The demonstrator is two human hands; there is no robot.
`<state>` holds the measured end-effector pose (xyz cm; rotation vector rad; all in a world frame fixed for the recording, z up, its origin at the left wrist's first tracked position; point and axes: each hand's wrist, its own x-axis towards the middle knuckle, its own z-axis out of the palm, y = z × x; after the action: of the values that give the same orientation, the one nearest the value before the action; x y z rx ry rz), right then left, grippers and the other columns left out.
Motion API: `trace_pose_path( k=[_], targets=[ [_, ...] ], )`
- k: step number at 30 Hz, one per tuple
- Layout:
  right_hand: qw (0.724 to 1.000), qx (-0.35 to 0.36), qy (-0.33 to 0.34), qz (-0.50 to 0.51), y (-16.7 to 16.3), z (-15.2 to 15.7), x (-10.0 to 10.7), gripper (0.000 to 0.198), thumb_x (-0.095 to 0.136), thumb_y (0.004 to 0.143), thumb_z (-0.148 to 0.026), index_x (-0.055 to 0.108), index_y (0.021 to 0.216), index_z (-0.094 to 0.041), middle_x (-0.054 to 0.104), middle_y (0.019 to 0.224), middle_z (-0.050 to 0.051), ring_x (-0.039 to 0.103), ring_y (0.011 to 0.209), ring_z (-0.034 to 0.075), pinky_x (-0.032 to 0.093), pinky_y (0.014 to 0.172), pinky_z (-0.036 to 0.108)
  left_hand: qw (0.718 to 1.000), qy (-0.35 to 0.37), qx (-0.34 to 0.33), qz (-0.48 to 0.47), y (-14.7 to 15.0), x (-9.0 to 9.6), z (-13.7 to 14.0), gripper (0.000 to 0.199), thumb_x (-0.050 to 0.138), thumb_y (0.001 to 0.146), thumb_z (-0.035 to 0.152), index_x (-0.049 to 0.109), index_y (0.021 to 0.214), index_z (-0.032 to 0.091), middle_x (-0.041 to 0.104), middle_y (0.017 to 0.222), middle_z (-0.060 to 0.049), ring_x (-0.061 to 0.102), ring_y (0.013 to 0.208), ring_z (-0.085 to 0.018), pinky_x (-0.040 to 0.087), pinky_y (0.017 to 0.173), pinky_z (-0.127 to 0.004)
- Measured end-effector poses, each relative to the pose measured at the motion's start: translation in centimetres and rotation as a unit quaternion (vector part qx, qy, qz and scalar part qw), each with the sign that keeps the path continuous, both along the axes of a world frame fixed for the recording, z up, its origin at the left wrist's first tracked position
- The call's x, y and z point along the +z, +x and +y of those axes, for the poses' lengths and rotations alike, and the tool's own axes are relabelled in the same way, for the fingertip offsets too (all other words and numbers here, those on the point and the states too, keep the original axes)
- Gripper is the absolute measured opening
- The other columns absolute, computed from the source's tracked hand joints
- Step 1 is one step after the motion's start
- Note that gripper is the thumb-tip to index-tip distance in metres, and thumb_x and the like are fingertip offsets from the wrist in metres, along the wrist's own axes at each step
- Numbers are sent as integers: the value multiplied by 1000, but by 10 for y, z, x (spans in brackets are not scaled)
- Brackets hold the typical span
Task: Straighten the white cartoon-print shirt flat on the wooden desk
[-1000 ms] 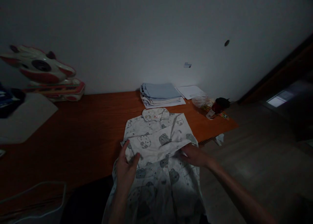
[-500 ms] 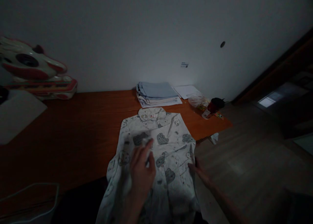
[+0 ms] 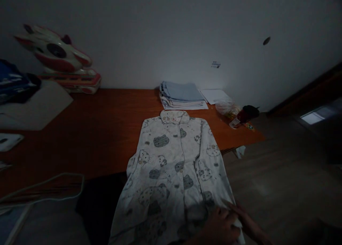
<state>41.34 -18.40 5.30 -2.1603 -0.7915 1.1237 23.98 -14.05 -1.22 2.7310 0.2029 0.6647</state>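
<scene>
Since the earlier frames, the folded-in sleeve is gone: pyjama shirt [image 3: 175, 166] lies flat, front up, collar toward the wall, hem overhanging the table [image 3: 107, 131] edge. Both hands have dropped to the lower right hem. Left hand [image 3: 217, 229] fingers curled over cloth; right hand [image 3: 249, 225] fingers extended on the corner, grip unclear. Folded stack [image 3: 183, 95] beyond collar.
</scene>
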Motion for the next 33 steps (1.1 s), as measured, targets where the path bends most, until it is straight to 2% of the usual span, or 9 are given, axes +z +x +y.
trace_pose_path(
  k=[3,6,11,13,15,19,23,26,33],
  targets=[
    [999,-26,-2,29,2,-3,-16,43,76,55,-56,87,87,-29,82,124,11,70,132,43,57,116,50,998,-61,11,-25,-36,2,14,21,64,107,41,78,118,30,71,146,-1,68,117,-21,54,91,-35],
    [1000,-9,1,19,1,-5,-36,43,71,62,-64,87,92,-37,85,111,8,77,118,43,64,101,52,966,-159,181,-98,-106,11,34,25,65,104,30,77,126,30,74,141,-2,66,127,-21,56,104,-35],
    [1000,16,-5,-8,14,-3,-76,38,74,49,-69,82,83,-53,84,102,9,75,114,48,62,89,54,771,-146,606,-130,-263,33,56,34,61,103,24,70,135,26,68,148,-11,56,145,-32,48,121,-56],
    [999,14,22,-34,27,8,-84,40,77,45,-68,80,81,-51,83,104,10,75,115,48,62,93,57,705,-132,692,-80,-310,34,55,50,68,100,38,63,147,22,59,160,-15,48,151,-39,41,125,-64],
    [992,6,76,-97,34,27,-81,42,77,49,-70,77,84,-47,81,99,10,77,106,49,62,93,64,679,-141,720,-17,-336,29,46,50,71,97,47,69,140,22,59,160,-15,48,149,-42,41,123,-66],
    [961,60,189,-194,-10,94,-39,41,67,79,-70,72,96,-33,78,102,12,76,99,41,62,95,62,686,-198,696,73,-335,16,17,25,65,99,37,78,117,25,71,140,-12,62,130,-37,50,110,-55],
    [918,244,280,-139,-133,200,21,36,61,98,-59,73,109,-26,78,100,10,72,87,29,59,79,41,684,-279,670,75,-310,26,5,24,53,105,31,76,103,24,77,104,-9,72,100,-29,57,89,-41],
    [873,355,308,-125,-227,296,50,44,50,107,-58,71,119,-21,76,90,8,70,79,23,53,74,34,688,-274,671,40,-303,46,9,21,56,100,25,74,111,27,76,112,-7,74,100,-25,58,83,-35],
    [790,496,84,-351,-325,447,64,76,48,104,-78,78,109,-8,79,114,27,74,110,34,55,91,36,649,-348,662,139,-314,58,5,26,53,101,28,73,117,25,79,111,-11,76,105,-29,57,87,-37]
  ],
)
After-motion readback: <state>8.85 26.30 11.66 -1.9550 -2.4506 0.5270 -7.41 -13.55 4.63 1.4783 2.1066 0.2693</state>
